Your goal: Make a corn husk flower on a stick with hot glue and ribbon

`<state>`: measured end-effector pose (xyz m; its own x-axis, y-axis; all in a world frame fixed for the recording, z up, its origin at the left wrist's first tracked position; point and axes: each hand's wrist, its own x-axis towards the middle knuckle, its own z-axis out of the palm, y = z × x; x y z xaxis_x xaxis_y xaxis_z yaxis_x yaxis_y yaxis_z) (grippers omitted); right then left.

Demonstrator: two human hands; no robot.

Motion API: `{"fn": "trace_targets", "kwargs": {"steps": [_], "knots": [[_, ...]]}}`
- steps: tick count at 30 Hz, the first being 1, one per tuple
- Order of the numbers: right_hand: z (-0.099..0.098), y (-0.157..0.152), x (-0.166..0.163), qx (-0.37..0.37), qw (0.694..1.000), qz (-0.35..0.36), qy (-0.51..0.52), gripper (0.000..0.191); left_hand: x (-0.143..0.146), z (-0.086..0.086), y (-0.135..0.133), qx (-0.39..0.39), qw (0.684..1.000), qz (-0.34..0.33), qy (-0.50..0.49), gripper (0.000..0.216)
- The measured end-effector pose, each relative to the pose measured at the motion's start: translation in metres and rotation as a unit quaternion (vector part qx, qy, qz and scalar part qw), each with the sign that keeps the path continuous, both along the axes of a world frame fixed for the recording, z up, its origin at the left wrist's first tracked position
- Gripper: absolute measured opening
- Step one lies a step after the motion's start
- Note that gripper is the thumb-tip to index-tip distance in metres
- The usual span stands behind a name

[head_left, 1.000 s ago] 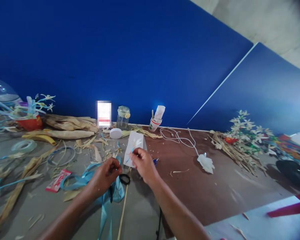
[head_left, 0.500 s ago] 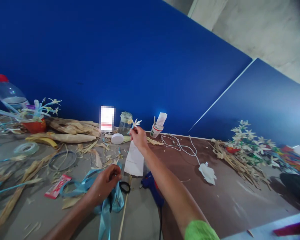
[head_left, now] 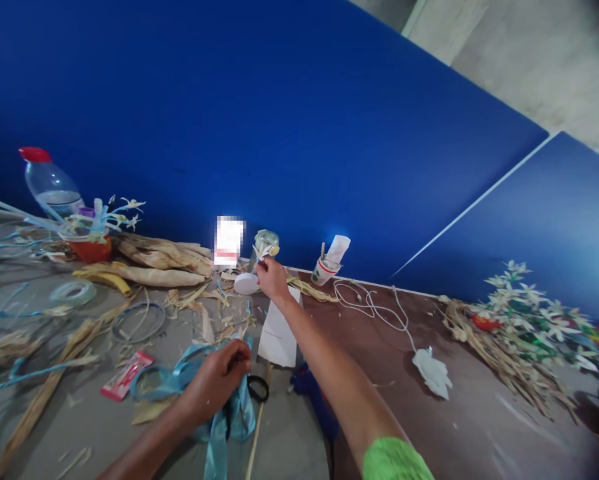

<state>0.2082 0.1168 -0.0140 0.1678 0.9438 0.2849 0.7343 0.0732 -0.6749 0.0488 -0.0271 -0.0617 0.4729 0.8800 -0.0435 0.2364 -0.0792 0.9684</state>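
A small white flower [head_left: 263, 252] is pinched in my right hand [head_left: 273, 279], which reaches out over the table. Behind the flower stands a clear glass jar [head_left: 268, 240], partly hidden by it. A round white lid [head_left: 246, 284] lies just left of my right hand. My left hand [head_left: 224, 377] is closer to me, its fingers curled together above light blue ribbon [head_left: 215, 450]; what they hold, if anything, is hidden. Beside it shows the black handle loop [head_left: 258, 388] of what looks like scissors. White paper [head_left: 278, 337] lies under my right forearm.
A blue glue gun [head_left: 316, 400] lies partly under my right arm. At left are a red pot [head_left: 90, 249], a bottle [head_left: 54, 183], dried husks [head_left: 162, 257] and tape [head_left: 72, 293]. Further right are a paper cup [head_left: 324, 271], a white cable [head_left: 372, 300] and white flowers [head_left: 529, 300].
My right hand has moved left with the flower, from beside the jar to in front of it. The view has turned slightly left; my left hand stays curled over the ribbon.
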Motion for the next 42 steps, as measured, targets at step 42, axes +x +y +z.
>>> {"fn": "trace_targets", "kwargs": {"steps": [42], "knots": [[0.006,-0.025,0.000,-0.036,0.997,-0.002,0.068,0.022,-0.003,0.012,0.001,-0.007,0.998,0.051,-0.035,0.014]]}}
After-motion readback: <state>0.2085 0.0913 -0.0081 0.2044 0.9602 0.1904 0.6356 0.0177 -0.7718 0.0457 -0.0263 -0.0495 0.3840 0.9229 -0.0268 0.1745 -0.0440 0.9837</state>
